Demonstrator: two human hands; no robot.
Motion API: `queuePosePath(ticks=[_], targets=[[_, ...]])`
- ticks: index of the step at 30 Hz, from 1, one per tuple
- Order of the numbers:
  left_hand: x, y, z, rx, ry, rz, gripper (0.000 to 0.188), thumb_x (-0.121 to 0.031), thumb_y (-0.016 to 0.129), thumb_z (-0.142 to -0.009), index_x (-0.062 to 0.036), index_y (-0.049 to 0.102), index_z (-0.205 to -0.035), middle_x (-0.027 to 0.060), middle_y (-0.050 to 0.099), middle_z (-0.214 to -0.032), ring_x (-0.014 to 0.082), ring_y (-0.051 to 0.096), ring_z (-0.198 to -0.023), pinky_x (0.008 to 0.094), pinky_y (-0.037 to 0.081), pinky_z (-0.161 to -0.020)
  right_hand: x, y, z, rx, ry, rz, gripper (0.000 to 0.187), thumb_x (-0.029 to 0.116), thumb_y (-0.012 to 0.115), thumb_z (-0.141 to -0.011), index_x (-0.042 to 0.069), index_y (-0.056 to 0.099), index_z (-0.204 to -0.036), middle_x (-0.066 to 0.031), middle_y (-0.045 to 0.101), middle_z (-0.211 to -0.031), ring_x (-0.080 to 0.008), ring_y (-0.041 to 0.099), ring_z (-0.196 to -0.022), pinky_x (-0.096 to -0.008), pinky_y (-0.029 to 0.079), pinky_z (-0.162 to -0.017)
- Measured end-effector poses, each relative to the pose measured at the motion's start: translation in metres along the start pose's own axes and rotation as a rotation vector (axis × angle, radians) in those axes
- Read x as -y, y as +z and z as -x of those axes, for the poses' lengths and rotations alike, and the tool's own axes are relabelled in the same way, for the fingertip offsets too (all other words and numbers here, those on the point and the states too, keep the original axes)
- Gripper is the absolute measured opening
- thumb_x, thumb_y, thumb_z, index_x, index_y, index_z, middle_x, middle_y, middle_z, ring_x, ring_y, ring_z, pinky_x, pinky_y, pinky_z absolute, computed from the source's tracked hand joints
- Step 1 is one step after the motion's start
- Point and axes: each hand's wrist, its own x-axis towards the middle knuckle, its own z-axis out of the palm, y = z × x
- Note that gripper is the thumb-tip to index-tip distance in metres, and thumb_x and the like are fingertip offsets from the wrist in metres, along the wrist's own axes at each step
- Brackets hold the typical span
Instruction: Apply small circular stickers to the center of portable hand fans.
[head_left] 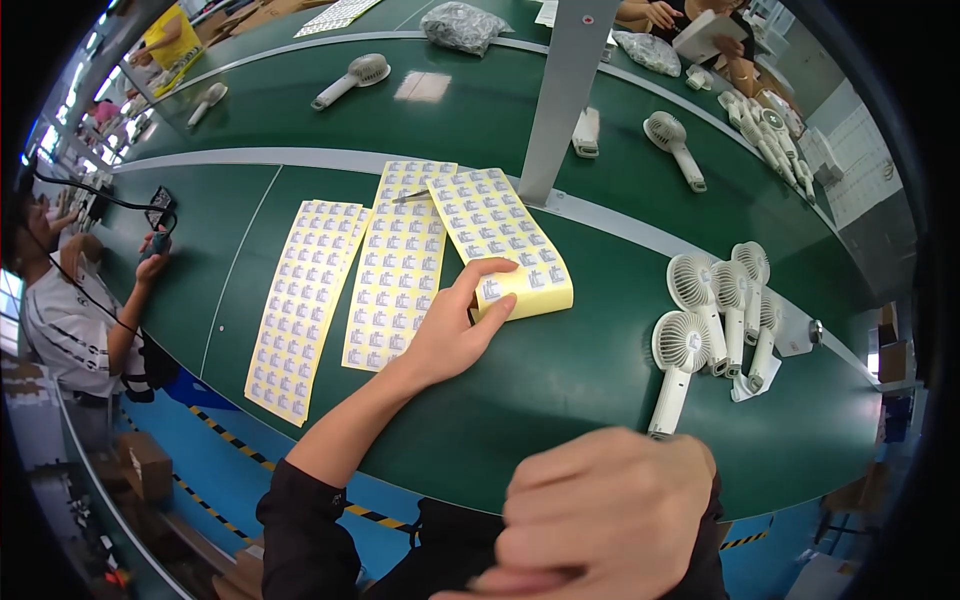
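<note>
Item: label sheet (pixel 490 215), yellow backing with rows of small pale printed labels. Position: middle of the green worktop (pixel 590 375), its far end overlapping a second sheet (pixel 392 290) that lies just to the left. The near end is bowed and shows a plain yellow band.

Handling (judged): very light; thin and pliable, so it should bend readily along its length. Backing probably smooth and a little slippery. Not brittle, but likely to crease if pinched hard, and label edges may lift if rubbed. Best hold: near corner or plain margin, light pinch, fingers supporting the underside.

Left hand (pixel 443 335): closed on the near left corner of the sheet, thumb and index finger visible on the printed face, a gap between their tips. Remaining fingers hidden, so their placement cannot be told.

Right hand (pixel 610 510): raised close to the camera, blurred, fingers curled inward. Whether anything is inside cannot be told. Clear of the sheet.

Nearby: an overlapping stack of like sheets (pixel 305 310) farther left; a thin pointed metal tool (pixel 411 197) at the sheet's far left edge, partly covered; a cluster of white handheld fans (pixel 684 343) to the right.
</note>
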Motion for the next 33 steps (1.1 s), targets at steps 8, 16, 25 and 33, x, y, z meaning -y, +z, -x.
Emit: queuePosePath(ticks=[8,16,25,33], targets=[[0.003,0.001,0.000,-0.013,-0.008,-0.023,0.038,-0.018,0.062,-0.104,-0.0069,0.054,-0.140,0.0194,0.071,-0.119,0.0256,0.071,-0.101,0.0357,0.054,-0.087,0.011,0.026,0.003,-0.135,-0.041,-0.128,0.020,0.021,0.067,-0.086,0.005,0.069,-0.098,-0.0015,0.045,-0.073,-0.0165,0.047,-0.062,-0.0295,0.037,-0.055],[0.001,0.003,0.002,0.026,-0.019,-0.054,0.037,-0.017,0.063,-0.104,-0.0066,0.055,-0.139,0.0197,0.071,-0.122,0.0268,0.071,-0.105,0.0358,0.054,-0.090,0.023,-0.013,0.008,-0.152,0.030,0.072,0.014,0.013,0.073,-0.077,0.004,0.073,-0.088,-0.0026,0.045,-0.071,-0.0185,0.047,-0.059,-0.0294,0.038,-0.054],[0.001,-0.002,0.000,-0.012,-0.054,-0.061,0.036,-0.018,0.062,-0.105,-0.0073,0.057,-0.139,0.0169,0.068,-0.130,0.0233,0.069,-0.111,0.0342,0.052,-0.094,0.029,0.001,-0.001,-0.537,0.128,0.103,0.014,-0.001,0.079,-0.065,-0.001,0.066,-0.069,-0.0046,0.045,-0.063,-0.0194,0.042,-0.052,-0.0305,0.036,-0.049],[0.001,-0.001,0.000,-0.019,-0.057,-0.077,0.036,-0.019,0.062,-0.105,-0.0088,0.057,-0.139,0.0171,0.068,-0.130,0.0214,0.069,-0.108,0.0328,0.052,-0.093,0.014,-0.006,0.017,-0.340,-0.048,0.129,0.018,0.003,0.079,-0.066,-0.002,0.062,-0.068,-0.0055,0.047,-0.062,-0.0199,0.042,-0.052,-0.0305,0.036,-0.050]])
